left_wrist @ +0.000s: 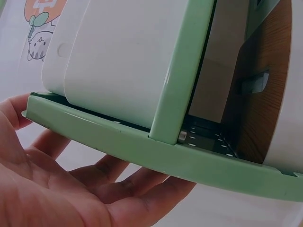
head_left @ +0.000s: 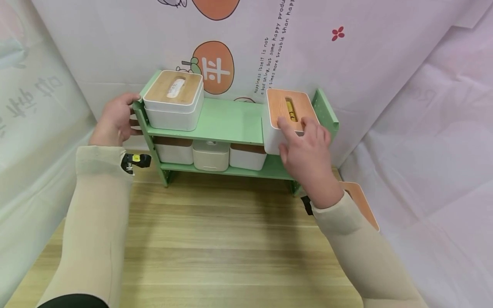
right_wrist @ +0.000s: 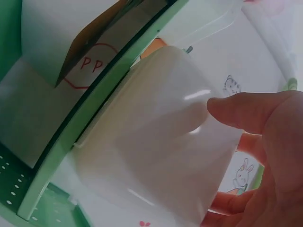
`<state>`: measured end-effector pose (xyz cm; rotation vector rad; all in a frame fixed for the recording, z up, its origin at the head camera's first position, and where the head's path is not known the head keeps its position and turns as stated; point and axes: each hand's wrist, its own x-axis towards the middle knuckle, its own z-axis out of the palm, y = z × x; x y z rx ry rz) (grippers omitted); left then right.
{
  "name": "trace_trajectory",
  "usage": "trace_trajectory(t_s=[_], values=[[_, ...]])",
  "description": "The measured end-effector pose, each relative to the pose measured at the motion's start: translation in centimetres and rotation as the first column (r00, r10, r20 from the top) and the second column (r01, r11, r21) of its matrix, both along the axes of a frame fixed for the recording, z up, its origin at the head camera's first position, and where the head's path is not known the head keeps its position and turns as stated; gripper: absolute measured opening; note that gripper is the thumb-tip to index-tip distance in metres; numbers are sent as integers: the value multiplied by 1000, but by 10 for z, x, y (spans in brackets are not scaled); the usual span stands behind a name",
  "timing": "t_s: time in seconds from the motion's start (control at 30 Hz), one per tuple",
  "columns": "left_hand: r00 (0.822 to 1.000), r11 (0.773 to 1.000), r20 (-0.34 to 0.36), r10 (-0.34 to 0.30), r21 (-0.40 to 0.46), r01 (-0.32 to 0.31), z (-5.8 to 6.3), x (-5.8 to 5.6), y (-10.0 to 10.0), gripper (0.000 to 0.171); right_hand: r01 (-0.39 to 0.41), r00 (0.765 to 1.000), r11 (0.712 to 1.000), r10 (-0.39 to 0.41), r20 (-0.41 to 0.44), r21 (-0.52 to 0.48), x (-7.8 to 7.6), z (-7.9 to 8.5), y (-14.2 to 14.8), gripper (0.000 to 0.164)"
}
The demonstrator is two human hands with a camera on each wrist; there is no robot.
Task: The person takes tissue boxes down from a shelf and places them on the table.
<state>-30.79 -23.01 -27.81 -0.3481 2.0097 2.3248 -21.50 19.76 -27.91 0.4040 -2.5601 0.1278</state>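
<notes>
On a green two-tier shelf [head_left: 231, 122], a white tissue box [head_left: 278, 102] with a wood-look lid sits at the right end, its front reaching past the shelf edge. Something yellow shows through its lid slot. My right hand [head_left: 311, 152] grips this box, thumb against the white front wall [right_wrist: 161, 137] and fingers over the lid's front and right side. At the other end, my left hand [head_left: 117, 116] touches the shelf's side panel [left_wrist: 118, 142] from outside, fingers spread and fingertips partly hidden behind it. Close beside it stands another wooden-lidded white box [head_left: 169, 115].
Below are two white boxes with brown tops [head_left: 175, 152] [head_left: 248, 158] and a cream box [head_left: 211, 158] between them. A wood-topped item [head_left: 362, 199] at the right is partly behind my forearm. Printed white sheets [head_left: 308, 60] surround the wooden surface [head_left: 215, 239].
</notes>
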Motion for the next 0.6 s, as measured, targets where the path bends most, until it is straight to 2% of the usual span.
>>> trace_trajectory(t_s=[0.17, 0.4, 0.6], values=[[1000, 1000, -4, 0, -2, 0, -2, -1, -1, 25, 14, 1000, 1000, -15, 18, 11, 4, -1, 0, 58], [1000, 1000, -5, -4, -21, 4, -2, -1, -1, 27, -27, 1000, 1000, 27, -2, 4, 15, -1, -2, 54], [1000, 1000, 3, -7, -7, 7, -2, -1, -2, 28, -54, 998, 998, 53, -16, -42, 19, -1, 0, 56]])
